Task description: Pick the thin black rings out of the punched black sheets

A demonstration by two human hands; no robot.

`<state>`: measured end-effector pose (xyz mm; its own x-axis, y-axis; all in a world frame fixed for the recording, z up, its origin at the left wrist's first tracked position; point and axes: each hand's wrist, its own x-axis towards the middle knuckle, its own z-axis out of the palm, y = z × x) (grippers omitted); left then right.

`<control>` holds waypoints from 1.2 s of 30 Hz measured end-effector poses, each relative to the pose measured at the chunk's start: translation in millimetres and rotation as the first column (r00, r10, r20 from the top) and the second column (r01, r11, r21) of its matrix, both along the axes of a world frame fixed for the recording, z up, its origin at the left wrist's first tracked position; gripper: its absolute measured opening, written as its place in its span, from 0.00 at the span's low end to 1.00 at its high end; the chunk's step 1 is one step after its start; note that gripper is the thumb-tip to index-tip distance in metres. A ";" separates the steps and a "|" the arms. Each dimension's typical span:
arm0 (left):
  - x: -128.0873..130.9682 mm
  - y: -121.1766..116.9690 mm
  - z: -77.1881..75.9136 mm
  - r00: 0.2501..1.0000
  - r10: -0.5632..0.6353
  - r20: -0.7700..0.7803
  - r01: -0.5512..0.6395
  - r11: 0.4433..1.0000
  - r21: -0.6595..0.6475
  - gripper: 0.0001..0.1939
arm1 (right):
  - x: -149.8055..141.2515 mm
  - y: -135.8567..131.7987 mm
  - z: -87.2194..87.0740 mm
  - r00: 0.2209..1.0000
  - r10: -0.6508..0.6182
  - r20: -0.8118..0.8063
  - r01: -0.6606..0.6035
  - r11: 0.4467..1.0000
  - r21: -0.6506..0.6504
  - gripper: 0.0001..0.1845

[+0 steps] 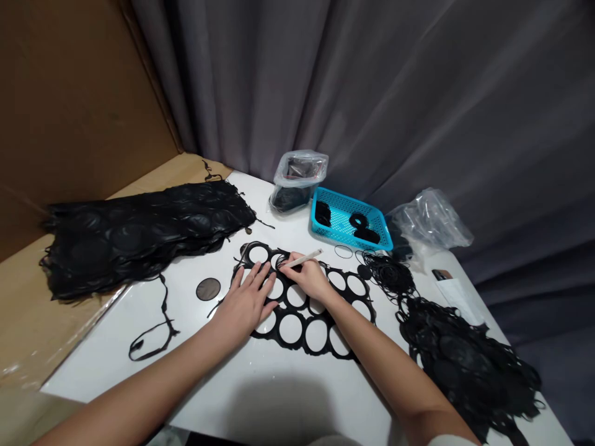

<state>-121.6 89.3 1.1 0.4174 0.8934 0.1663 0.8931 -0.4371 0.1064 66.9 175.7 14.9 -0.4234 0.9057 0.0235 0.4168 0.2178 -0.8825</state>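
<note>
A black rubbery-looking sheet with rows of large round holes (304, 331) lies flat on the white table. My left hand (244, 302) rests palm down over its left part, fingers spread. Pinched in my right hand (309, 277) is a slim white pen-like tool (305, 257), held slantwise over the sheet's upper edge beside my left fingertips. The tool's working tip is hidden by my fingers. To the left of my left hand lies a loose dark disc (207, 289). Thin black rings (390, 272) are heaped just right of the sheet.
A thick stack of black sheets (139, 232) covers the back left. Behind the sheet stand a blue basket (344, 239) with black ring bundles and a plastic bag (302, 170). A clear bag (432, 217), white paper (458, 300) and black scrap pile (465, 365) lie right.
</note>
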 end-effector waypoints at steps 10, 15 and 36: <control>1.0 0.0 -2.1 0.999 0.050 0.005 -0.050 0.999 -0.013 0.28 | -2.1 -6.8 -5.9 0.990 0.096 0.102 -0.122 0.949 0.290 0.09; 3.7 -1.0 -0.2 0.995 0.095 -0.009 -0.095 0.995 -0.005 0.29 | -5.3 -12.4 -13.5 0.912 0.113 0.394 -0.320 0.795 0.514 0.06; -24.4 2.9 9.0 0.987 0.117 -0.114 -0.116 0.993 0.020 0.29 | -49.9 17.9 7.5 0.999 -0.040 -0.021 0.042 0.993 0.106 0.13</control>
